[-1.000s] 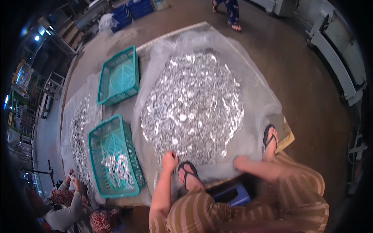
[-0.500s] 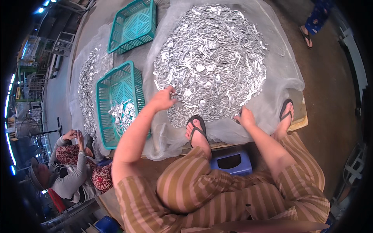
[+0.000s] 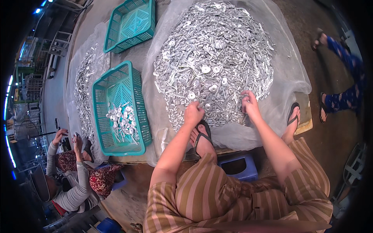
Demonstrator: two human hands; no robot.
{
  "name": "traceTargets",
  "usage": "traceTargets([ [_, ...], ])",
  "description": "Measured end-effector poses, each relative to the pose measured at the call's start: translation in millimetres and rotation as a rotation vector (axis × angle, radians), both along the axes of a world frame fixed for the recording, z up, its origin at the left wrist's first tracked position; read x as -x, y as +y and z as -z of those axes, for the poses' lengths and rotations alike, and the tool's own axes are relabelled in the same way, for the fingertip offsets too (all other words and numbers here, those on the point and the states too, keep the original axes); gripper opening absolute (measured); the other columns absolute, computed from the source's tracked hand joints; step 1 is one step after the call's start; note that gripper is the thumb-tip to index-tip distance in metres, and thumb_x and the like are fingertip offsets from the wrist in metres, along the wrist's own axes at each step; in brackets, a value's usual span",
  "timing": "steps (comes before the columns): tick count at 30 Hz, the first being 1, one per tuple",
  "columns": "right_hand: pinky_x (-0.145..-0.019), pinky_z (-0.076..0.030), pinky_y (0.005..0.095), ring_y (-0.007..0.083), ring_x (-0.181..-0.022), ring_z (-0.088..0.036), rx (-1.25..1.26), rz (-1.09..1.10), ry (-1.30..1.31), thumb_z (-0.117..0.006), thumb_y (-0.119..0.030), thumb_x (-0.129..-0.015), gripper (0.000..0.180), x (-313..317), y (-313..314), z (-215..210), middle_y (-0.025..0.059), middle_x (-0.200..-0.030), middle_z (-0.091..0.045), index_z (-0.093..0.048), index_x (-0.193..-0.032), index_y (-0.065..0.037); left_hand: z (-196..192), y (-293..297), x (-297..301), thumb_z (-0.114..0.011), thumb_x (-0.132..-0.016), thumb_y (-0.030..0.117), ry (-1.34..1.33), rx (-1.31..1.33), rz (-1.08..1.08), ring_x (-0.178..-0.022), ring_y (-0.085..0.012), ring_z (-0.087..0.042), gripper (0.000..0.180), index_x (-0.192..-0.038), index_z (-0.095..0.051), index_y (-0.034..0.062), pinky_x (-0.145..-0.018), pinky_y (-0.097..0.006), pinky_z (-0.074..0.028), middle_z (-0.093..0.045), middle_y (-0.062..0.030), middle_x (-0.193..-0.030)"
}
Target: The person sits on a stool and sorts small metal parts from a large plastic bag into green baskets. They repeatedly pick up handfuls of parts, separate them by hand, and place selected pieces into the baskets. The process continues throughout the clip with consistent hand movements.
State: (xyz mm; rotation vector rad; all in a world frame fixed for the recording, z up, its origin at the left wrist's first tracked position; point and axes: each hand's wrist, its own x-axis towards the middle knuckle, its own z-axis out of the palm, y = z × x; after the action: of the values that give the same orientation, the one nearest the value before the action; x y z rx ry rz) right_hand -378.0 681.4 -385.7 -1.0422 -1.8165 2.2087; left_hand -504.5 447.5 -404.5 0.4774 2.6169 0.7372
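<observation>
A wide pile of small silvery metal parts lies on a translucent sheet; rod-like pieces, round discs and longer forked bits are mixed together. At its near edge my left hand is closed, its fingertips bent over the parts beside my foot. My right hand is to the right, also closed, with curled fingers at the pile. Whatever either hand's fingers hold is too small to make out. Left of the pile stands a teal plastic basket with loose silvery disc-shaped parts inside.
Another teal basket stands farther back. A second metal pile lies at the left, near a seated co-worker with raised hands. My sandalled feet rest on the sheet; a blue stool is below. Another person's legs are at right.
My left hand has moved right and nearer along the pile's edge. My right hand has moved up onto the parts. The person at the far right has stepped closer, and the co-worker's hands have parted.
</observation>
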Motion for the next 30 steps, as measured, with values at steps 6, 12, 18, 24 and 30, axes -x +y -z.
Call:
traceTargets([
  [6,-0.067,-0.047,0.0393,0.0307,-0.076,-0.060,-0.928,-0.042,-0.005,-0.060,-0.020,-0.080,0.045,76,-11,-5,0.0166,-0.085,-0.056,-0.046,-0.122,-0.010,-14,-2,57,-0.054,-0.083,0.016,0.295,-0.148,-0.109,-0.086,-0.0372,-0.056,0.021,-0.101,-0.061,0.0073,-0.075,-0.043,-0.045,-0.059,-0.0188,-0.097],
  [12,-0.066,-0.047,0.0424,0.0348,-0.076,-0.058,-1.126,-0.411,-0.172,-0.063,-0.022,-0.078,0.048,86,-36,-5,0.0170,-0.086,-0.056,-0.048,-0.123,-0.017,-19,39,69,-0.055,-0.083,0.012,0.415,-0.169,0.340,-0.116,-0.0369,-0.043,0.032,-0.114,-0.058,0.0181,-0.097,-0.039,-0.036,-0.043,-0.0186,-0.128],
  [18,-0.063,-0.047,0.0416,0.0332,-0.072,-0.058,-1.074,-0.581,-0.064,-0.063,-0.008,-0.073,0.034,9,-55,12,0.0144,-0.081,-0.057,-0.058,-0.107,-0.012,-36,-15,34,-0.055,-0.083,0.014,0.159,-0.051,0.529,-0.107,-0.0339,-0.051,0.025,-0.107,-0.062,0.0171,-0.091,-0.038,-0.041,-0.053,-0.0126,-0.119],
  [24,-0.065,-0.047,0.0400,0.0302,-0.074,-0.060,-0.848,-0.407,-0.107,-0.063,-0.011,-0.074,0.018,-13,-48,2,0.0125,-0.085,-0.061,-0.060,-0.092,-0.008,-57,-58,37,-0.052,-0.084,0.014,-0.013,-0.119,0.055,-0.088,-0.0377,-0.058,0.022,-0.103,-0.061,0.0061,-0.076,-0.044,-0.046,-0.062,-0.0198,-0.092],
  [30,-0.065,-0.048,0.0402,0.0313,-0.075,-0.060,-0.959,-0.509,0.047,-0.068,-0.019,-0.071,0.024,29,-83,-10,0.0128,-0.084,-0.060,-0.059,-0.090,-0.007,-26,-29,33,-0.066,-0.075,0.027,0.121,-0.038,0.063,-0.091,-0.0384,-0.057,0.036,-0.102,-0.059,0.0059,-0.077,-0.044,-0.046,-0.057,-0.0218,-0.104],
])
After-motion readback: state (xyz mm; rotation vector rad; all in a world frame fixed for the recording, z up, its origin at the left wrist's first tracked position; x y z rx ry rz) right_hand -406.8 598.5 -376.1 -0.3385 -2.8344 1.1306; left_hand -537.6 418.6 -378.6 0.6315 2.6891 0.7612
